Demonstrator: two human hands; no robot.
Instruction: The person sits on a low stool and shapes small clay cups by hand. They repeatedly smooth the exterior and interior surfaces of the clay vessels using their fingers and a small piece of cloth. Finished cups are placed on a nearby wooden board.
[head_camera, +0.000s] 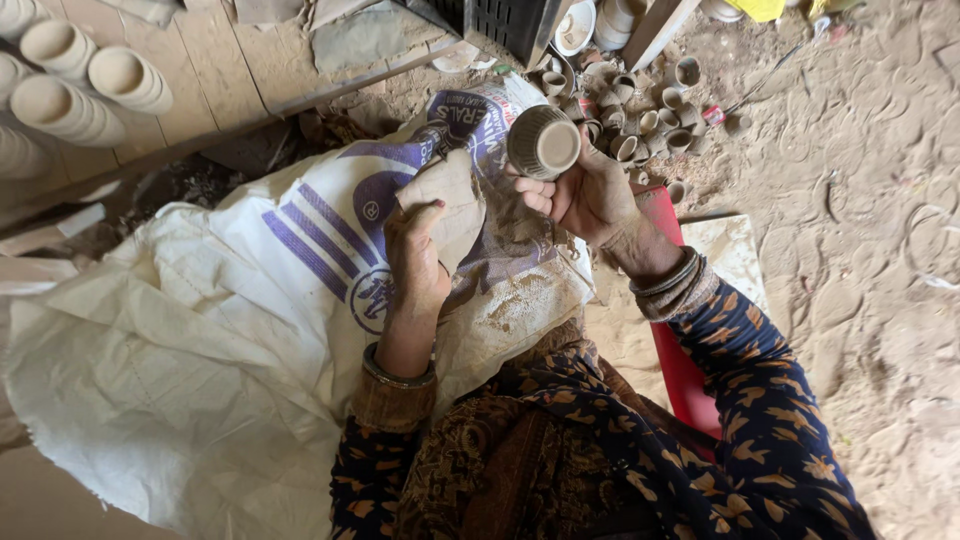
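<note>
My right hand (590, 195) grips a small unfired clay cup (543, 142), its flat base turned toward me. My left hand (415, 255) pinches a tan, dusty scrap of paper or cloth (445, 195), held just left of the cup and not touching it. Both hands hover over a white woven sack with purple print (250, 330) spread across my lap. Clay dust covers my fingers and the bangles on both wrists.
A heap of several small clay cups (640, 110) lies on the dirt floor beyond my right hand. Taller clay cups (70, 90) lie on wooden boards at upper left. A dark crate (510, 25) and white bowls (590, 25) stand at the top. A red seat (680, 370) is under me.
</note>
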